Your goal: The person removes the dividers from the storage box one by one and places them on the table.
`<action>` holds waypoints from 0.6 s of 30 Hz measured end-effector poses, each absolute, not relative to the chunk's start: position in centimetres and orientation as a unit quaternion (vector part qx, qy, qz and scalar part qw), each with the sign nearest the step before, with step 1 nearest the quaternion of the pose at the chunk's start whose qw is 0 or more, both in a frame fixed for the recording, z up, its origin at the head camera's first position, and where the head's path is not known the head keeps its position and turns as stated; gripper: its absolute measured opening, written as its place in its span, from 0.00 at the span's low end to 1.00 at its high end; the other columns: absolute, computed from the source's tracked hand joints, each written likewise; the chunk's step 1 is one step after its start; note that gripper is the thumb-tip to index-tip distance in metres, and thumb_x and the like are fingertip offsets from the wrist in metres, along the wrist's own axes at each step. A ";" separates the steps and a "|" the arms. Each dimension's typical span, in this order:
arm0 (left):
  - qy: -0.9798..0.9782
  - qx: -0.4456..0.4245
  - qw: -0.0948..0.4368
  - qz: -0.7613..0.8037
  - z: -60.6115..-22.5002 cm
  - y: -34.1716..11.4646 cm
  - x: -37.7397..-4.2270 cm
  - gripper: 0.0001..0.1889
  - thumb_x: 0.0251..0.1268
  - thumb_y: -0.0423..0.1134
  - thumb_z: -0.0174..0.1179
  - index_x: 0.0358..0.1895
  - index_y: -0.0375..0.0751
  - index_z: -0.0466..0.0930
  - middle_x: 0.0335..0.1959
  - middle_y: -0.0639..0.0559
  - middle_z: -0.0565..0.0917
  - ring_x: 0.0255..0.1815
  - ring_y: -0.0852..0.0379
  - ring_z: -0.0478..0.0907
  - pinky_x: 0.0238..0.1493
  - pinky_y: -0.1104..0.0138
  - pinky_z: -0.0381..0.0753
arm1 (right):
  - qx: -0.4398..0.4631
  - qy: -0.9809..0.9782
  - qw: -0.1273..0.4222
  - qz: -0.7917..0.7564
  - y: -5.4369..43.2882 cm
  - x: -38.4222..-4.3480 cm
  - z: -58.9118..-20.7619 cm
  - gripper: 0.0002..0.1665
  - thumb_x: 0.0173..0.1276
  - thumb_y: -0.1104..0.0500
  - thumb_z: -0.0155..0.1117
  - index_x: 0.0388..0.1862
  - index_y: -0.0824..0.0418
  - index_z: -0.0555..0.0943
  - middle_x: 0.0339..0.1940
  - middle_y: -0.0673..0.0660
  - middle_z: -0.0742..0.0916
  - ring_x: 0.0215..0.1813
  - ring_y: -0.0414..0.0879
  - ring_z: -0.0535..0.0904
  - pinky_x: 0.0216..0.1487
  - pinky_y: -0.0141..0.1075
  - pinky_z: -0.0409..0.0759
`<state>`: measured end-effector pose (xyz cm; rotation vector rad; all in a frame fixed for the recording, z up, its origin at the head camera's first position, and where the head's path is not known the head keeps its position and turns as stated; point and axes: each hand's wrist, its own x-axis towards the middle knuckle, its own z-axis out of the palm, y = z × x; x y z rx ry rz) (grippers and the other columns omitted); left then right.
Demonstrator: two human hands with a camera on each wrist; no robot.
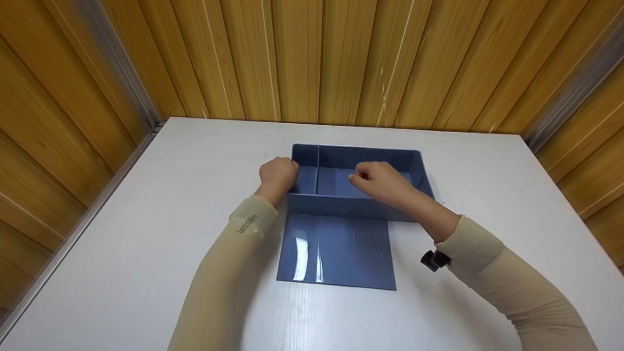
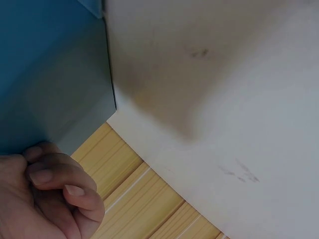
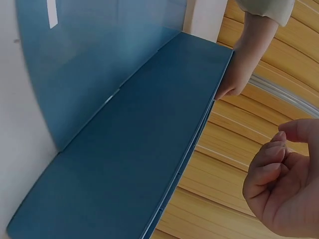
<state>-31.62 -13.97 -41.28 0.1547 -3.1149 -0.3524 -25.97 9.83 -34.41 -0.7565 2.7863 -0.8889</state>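
A blue rectangular box (image 1: 360, 207) lies on the white table with its open side up. One upright divider (image 1: 318, 170) splits off a narrow compartment at its left end. At the box's left wall, my left hand (image 1: 279, 173) grips the edge; the left wrist view shows curled fingers (image 2: 55, 174) against the outer side, with the thumb hidden. Above the larger compartment hovers my right hand (image 1: 382, 181). Its fingers are curled in toward the palm and nothing is between them, as the right wrist view also shows (image 3: 279, 184).
A glossy blue flat panel (image 1: 339, 253) lies on the table (image 1: 195, 161) just in front of the box. Wood-patterned walls (image 1: 297, 58) stand behind and at both sides. A small black clip-like piece (image 1: 435, 260) shows at the right sleeve cuff.
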 end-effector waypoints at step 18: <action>-0.994 0.042 0.010 -0.099 -41.6 -14.4 -31.5 0.23 0.82 0.45 0.43 0.40 0.36 0.86 0.44 0.41 0.90 0.44 0.45 0.88 0.46 0.51 0.88 | -0.220 0.936 0.062 -0.268 2.9 -30.4 -38.1 0.18 0.74 0.54 0.60 0.24 0.59 0.74 0.19 0.48 0.73 0.24 0.41 0.65 0.31 0.33 0.64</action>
